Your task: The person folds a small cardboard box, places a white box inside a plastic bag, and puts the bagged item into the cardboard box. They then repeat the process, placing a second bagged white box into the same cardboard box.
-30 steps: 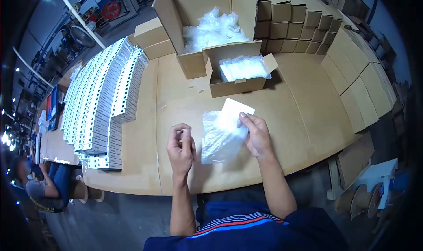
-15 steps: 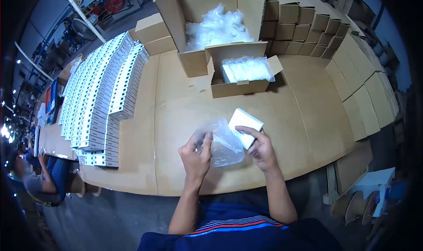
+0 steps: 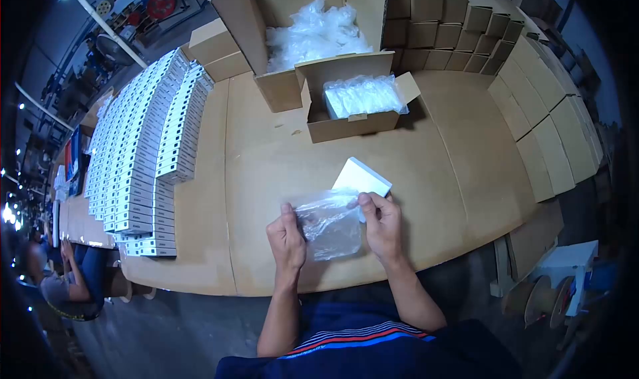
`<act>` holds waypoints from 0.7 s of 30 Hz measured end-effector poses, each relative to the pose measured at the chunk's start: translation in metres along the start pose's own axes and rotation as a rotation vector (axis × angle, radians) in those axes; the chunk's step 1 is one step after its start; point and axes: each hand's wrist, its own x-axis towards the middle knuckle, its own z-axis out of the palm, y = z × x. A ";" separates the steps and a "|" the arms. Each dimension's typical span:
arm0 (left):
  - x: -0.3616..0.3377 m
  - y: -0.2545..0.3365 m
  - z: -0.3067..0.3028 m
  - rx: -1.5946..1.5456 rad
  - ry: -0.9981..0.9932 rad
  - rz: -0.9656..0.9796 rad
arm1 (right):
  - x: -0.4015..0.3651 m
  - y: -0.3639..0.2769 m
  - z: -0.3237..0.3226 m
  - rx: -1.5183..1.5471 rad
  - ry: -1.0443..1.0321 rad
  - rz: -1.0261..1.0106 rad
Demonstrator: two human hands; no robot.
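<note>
A clear plastic bag is stretched between my two hands over the cardboard-covered table. My left hand pinches its left side between thumb and fingers. At the bag's upper right edge, my right hand pinches the plastic and also holds a small white box, which tilts up behind the bag. Fingers of the right hand are partly hidden behind the box. Beyond them stands an open carton with plastic-wrapped items inside.
Stacked white boxes fill the table's left side. A large carton of clear bags stands at the back. Brown boxes line the back right, with closed cartons at right. A seated person is at far left.
My right hand has moved left to the bag's edge and now pinches it along with the white box. The bag is spread wider between both hands. The view has shifted slightly.
</note>
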 end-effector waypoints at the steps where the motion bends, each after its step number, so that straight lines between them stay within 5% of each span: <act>1: 0.001 -0.001 0.000 0.010 0.017 0.009 | 0.000 -0.003 0.001 0.004 -0.007 -0.021; 4: 0.002 -0.004 -0.011 0.020 -0.094 -0.030 | -0.001 -0.006 -0.002 -0.034 -0.048 -0.007; 10: 0.008 0.010 0.002 0.375 0.398 0.587 | -0.006 -0.006 0.001 -0.164 0.028 -0.097; 13: 0.001 0.014 0.003 0.463 0.176 0.847 | -0.007 -0.011 0.004 -0.253 0.074 -0.242; 17: -0.002 0.034 0.017 0.672 0.097 0.833 | -0.007 -0.024 0.007 -0.316 0.074 -0.345; 21: -0.001 0.025 0.017 0.554 0.042 0.760 | -0.008 -0.024 0.007 -0.323 0.065 -0.372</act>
